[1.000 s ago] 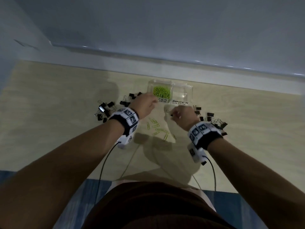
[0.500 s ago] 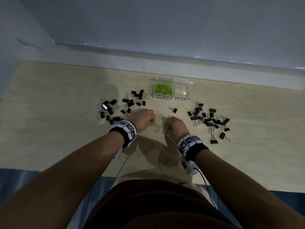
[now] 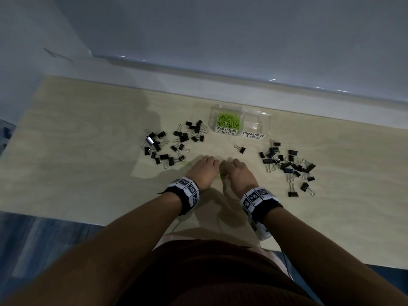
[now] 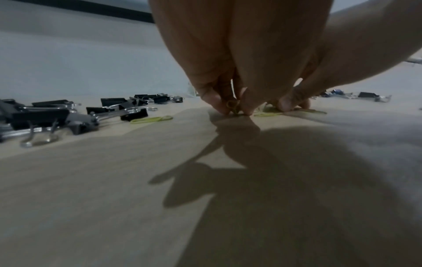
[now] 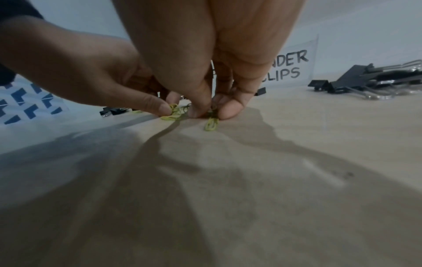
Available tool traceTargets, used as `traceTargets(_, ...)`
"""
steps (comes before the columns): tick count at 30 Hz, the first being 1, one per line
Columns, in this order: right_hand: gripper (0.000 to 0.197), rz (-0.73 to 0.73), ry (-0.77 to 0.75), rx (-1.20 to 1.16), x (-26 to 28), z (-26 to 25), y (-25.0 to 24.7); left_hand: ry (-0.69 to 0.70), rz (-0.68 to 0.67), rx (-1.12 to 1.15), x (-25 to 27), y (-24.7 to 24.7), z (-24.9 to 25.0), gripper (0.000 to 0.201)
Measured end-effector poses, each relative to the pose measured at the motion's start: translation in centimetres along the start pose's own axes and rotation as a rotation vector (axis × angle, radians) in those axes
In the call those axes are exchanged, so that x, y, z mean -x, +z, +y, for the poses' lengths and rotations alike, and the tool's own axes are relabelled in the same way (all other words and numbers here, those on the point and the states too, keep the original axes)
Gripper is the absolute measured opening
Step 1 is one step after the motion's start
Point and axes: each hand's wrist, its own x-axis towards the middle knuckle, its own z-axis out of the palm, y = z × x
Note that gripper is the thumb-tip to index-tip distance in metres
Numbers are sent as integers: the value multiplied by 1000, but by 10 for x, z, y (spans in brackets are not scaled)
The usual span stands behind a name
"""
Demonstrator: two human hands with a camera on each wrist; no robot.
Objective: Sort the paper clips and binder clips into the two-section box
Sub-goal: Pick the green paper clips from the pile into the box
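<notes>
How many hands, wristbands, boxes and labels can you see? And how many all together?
Hands: 2 (left hand, right hand, both pinching green paper clips)
Wristbands: 2 (left wristband, right wristband)
Boxes: 1 (clear box)
Labels: 2 (PAPER CLIPS label, BINDER CLIPS label)
Total: 7

Green clips, black clips, pale wood

The little wire paper clips in the clear plastic box are bright green. The metal binder clips are black with shiny silver handles. The wooden table is light tan. The box labels are white with black letters. The cloth wrist bands are black with white squares and black marks.
</notes>
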Motion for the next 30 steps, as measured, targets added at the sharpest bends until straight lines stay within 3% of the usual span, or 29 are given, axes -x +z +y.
traceTargets(4,31,3,-14,-19,-1,-2,-1,21,6,85,2,3,-6,32)
traceTargets(8,10,21,88,-148,-11,4,-12,-91,135,398,3,-14,-12,5)
traceTargets(13,16,264,210,-315,-45,9,-58,-147,359,511,-31,-70,-21,4)
traceTargets(17,8,374,232,-230,-88,5,-99,-184,378,508,-71,-103,-26,7)
traceTargets(20,5,273,277,-158,-108,0,-110,-192,332,495,-87,-111,-27,10)
traceTargets(22,14,239,260,-104,-110,0,-107,-165,305,492,-88,-111,-27,18)
traceTargets(26,15,288,81,-56,-86,1,-84,-92,387,471,-56,-103,-48,18)
traceTargets(28,10,144,28,-62,-71,3,-65,-98,329,429,-28,-85,-65,11)
traceTargets(30,9,-21,7,-7,-62,6,-46,-126,183,380,3,-61,-79,11)
